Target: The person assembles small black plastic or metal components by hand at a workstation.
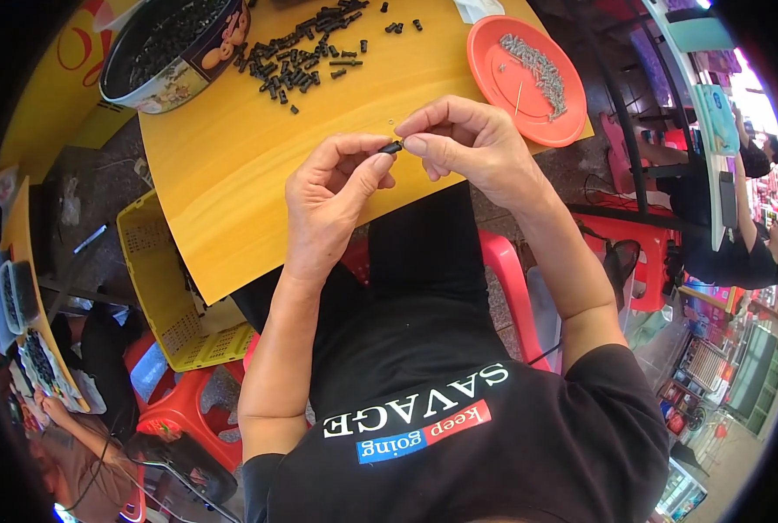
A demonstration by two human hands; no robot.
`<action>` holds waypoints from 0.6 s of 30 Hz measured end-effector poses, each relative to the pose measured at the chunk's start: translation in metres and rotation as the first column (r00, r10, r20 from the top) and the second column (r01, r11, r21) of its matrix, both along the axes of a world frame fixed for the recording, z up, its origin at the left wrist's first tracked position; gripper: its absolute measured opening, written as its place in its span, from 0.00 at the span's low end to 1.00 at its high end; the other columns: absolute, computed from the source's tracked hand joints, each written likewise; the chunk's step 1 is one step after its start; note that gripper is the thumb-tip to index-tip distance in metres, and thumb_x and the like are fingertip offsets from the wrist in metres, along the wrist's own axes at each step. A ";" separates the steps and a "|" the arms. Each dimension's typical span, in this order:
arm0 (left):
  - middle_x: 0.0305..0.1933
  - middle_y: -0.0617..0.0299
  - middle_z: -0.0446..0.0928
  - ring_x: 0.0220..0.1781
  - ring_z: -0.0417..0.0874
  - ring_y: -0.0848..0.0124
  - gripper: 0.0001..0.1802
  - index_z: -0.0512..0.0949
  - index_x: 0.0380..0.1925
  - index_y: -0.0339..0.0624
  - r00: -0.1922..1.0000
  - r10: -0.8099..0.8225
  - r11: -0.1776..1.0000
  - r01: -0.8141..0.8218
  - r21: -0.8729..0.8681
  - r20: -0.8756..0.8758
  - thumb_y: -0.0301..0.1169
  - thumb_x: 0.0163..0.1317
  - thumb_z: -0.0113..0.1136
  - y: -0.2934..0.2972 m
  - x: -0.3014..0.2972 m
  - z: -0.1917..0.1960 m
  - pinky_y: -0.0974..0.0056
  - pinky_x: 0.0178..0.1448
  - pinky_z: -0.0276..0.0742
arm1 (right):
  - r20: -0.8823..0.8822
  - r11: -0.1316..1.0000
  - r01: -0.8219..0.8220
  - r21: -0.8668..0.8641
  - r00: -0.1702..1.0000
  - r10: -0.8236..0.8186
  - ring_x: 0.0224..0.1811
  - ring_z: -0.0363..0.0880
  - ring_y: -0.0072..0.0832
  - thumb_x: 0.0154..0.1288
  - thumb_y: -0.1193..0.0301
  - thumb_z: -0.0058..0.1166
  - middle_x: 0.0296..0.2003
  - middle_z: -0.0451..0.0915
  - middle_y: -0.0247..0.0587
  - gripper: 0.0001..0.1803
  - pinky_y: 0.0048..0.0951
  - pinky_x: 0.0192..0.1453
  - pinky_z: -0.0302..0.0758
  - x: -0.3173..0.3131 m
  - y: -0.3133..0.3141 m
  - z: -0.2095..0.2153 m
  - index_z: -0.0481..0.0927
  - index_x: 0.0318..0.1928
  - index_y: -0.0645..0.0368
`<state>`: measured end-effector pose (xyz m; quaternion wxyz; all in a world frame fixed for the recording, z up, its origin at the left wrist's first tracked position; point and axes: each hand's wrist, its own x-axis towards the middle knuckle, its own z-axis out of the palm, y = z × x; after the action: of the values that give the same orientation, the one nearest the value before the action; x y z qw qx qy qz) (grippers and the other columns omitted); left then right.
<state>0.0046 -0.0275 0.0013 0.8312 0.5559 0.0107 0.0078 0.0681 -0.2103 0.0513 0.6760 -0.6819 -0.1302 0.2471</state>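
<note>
A small black cylindrical plastic part (pixel 392 147) is pinched between the thumb and fingers of my left hand (pixel 329 185), just above the table's near side. My right hand (pixel 478 150) has its thumb and forefinger closed at the part's right end. Whatever those right fingertips hold is too small to make out. Beyond my hands lies a loose pile of similar black parts (pixel 295 70). To the right of the pile, an orange-red plastic plate (pixel 493 87) carries many small silvery metal pieces (pixel 541 74) and a thin pale stick (pixel 519 98).
The yellow wooden table (pixel 223 209) spans the space under my hands. A large round tin (pixel 166 91) full of black parts stands at its far left. Left of my legs is a yellow plastic crate (pixel 166 305). Other people sit at both sides, near red plastic stools (pixel 193 405).
</note>
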 end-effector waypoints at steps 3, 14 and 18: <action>0.39 0.64 0.82 0.36 0.82 0.78 0.09 0.80 0.45 0.35 1.000 0.003 1.000 -0.003 0.002 0.007 0.22 0.66 0.62 0.000 0.001 0.000 0.74 0.43 0.77 | 0.217 0.998 -0.016 -0.067 0.976 0.030 0.31 0.77 0.14 0.68 0.73 0.60 0.33 0.82 0.32 0.10 0.17 0.35 0.73 -0.002 -0.001 -0.007 0.82 0.45 0.67; 0.38 0.62 0.82 0.36 0.81 0.77 0.08 0.81 0.45 0.34 0.997 -0.054 0.985 0.062 -0.160 0.058 0.22 0.66 0.62 0.005 -0.001 -0.003 0.74 0.45 0.76 | -0.463 0.951 -0.089 0.297 0.857 0.225 0.24 0.71 0.16 0.63 0.70 0.65 0.32 0.78 0.30 0.14 0.18 0.26 0.69 0.011 0.003 -0.008 0.77 0.46 0.59; 0.39 0.61 0.82 0.36 0.81 0.77 0.08 0.80 0.45 0.35 0.999 -0.033 0.977 0.030 -0.213 -0.008 0.23 0.66 0.63 0.006 0.000 -0.004 0.73 0.45 0.76 | -0.220 0.986 -0.165 -0.024 0.963 0.156 0.27 0.73 0.13 0.65 0.67 0.64 0.33 0.80 0.30 0.14 0.17 0.29 0.70 0.027 0.008 0.009 0.80 0.46 0.61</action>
<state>0.0047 -0.0219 -0.0024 0.8858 0.4640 0.0075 -0.0097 0.0949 -0.2020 0.0608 0.6495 -0.6519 -0.1051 0.3770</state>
